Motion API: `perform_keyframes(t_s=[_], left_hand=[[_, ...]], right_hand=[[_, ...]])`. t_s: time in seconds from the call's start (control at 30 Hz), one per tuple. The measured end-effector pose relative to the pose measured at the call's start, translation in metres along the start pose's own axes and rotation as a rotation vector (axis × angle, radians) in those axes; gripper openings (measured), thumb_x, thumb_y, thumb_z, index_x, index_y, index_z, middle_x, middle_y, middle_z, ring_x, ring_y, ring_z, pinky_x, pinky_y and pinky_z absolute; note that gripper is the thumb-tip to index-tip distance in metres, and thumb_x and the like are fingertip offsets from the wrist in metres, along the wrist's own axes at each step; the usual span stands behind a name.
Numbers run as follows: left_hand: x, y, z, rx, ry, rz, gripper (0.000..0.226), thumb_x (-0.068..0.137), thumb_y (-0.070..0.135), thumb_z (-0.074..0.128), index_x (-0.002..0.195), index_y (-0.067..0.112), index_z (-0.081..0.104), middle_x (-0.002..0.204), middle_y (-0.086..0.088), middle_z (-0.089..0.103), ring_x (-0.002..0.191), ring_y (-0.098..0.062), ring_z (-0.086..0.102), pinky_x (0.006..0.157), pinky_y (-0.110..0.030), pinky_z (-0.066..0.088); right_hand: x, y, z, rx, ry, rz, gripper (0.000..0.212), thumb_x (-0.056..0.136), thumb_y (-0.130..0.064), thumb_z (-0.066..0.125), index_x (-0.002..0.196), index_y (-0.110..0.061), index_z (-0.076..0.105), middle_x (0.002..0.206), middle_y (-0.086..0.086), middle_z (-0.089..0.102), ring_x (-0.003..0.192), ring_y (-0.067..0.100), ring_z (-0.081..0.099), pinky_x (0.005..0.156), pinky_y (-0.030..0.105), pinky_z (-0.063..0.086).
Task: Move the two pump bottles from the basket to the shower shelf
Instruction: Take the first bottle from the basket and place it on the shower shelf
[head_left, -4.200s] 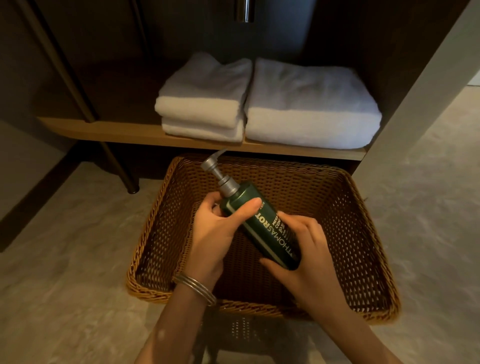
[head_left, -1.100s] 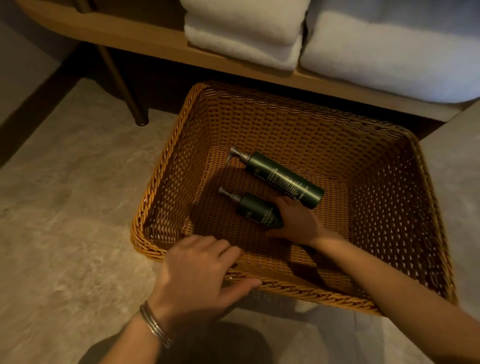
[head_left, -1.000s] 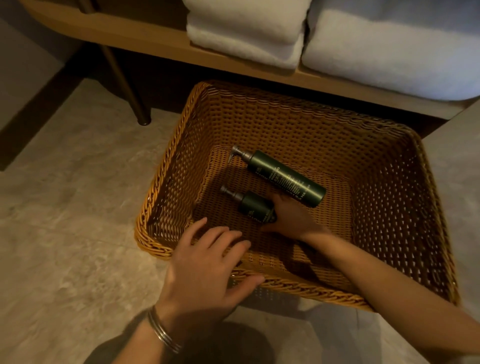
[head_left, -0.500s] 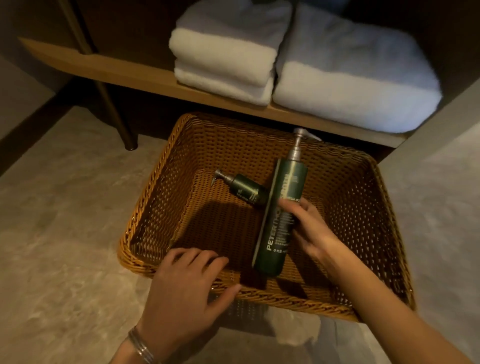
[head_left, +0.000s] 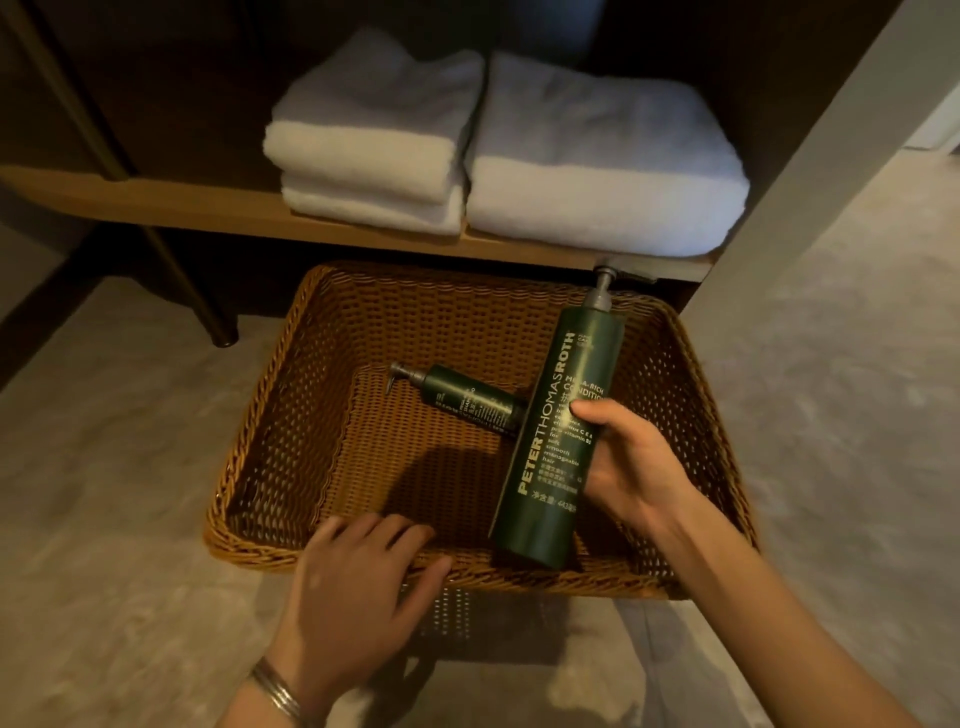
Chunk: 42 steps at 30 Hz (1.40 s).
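The right hand is wrapped around the middle of the tall green pump bottle, thumb across the label, holding it nearly upright with the pump head up, clear of the wicker floor. Gripped at mid-body like that it probably balances well and keeps the nozzle out of the palm. The left hand lies flat and open-fingered on the near rim of the basket, holding nothing; I take it to be steadying the light basket while the other lifts. The second pump bottle lies on its side on the basket floor, pump pointing left, its base passing behind the raised one.

Straight up, the pump tip sits close under the edge of the wooden shelf that carries folded white towels. Toward the person and to the right, over the stone floor, there is open room. No shower shelf is in view.
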<state>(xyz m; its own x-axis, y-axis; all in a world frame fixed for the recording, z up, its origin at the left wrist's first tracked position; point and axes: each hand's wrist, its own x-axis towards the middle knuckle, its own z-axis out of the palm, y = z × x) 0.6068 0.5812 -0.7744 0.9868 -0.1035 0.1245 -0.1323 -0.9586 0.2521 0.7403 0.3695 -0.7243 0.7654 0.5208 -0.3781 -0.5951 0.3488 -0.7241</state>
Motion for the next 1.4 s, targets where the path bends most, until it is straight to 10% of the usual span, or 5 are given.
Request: perform_keyframes(t_s=[0.17,0.4,0.73,1.4], left_hand=[[0.001,0.001,-0.007,0.013,-0.080,0.005,0.054,0.092,0.060,0.021,0.092,0.030,0.067,0.084,0.015,0.065,0.076,-0.010,0.060,0.065,-0.033,0.043],[0.023,0.000,-0.064,0.016,-0.056,0.015,0.055,0.092,0.059,0.023,0.110,0.028,0.064,0.103,0.010,0.064,0.094,-0.013,0.059,0.076,-0.033,0.045],[0.058,0.036,-0.266,0.043,-0.004,0.005,0.058,0.090,0.055,0.035,0.138,0.022,0.043,0.140,-0.004,0.047,0.132,-0.021,0.038,0.111,-0.042,0.023],[-0.006,0.163,-0.651,0.083,-0.129,-0.101,0.060,0.087,0.057,0.037,0.136,0.023,0.043,0.138,-0.007,0.047,0.133,-0.026,0.036,0.109,-0.048,0.025]], right_hand=[[-0.010,-0.001,0.003,-0.167,0.106,-0.056,0.068,0.065,-0.024,0.069,0.126,-0.006,0.047,0.091,0.008,0.066,0.076,0.018,0.067,0.065,0.033,0.057],[-0.024,-0.039,0.020,-0.229,0.024,-0.061,0.093,0.036,-0.041,0.091,0.115,-0.011,0.053,0.093,0.005,0.071,0.085,0.020,0.068,0.070,0.033,0.057],[-0.086,-0.152,0.127,-0.204,0.006,0.014,0.083,0.043,-0.042,0.089,0.111,-0.008,0.057,0.098,0.013,0.067,0.089,0.025,0.065,0.075,0.035,0.057],[-0.335,-0.351,0.377,-0.117,0.142,0.274,0.079,0.051,-0.038,0.085,0.117,-0.009,0.053,0.100,0.012,0.069,0.089,0.026,0.069,0.068,0.032,0.056]])
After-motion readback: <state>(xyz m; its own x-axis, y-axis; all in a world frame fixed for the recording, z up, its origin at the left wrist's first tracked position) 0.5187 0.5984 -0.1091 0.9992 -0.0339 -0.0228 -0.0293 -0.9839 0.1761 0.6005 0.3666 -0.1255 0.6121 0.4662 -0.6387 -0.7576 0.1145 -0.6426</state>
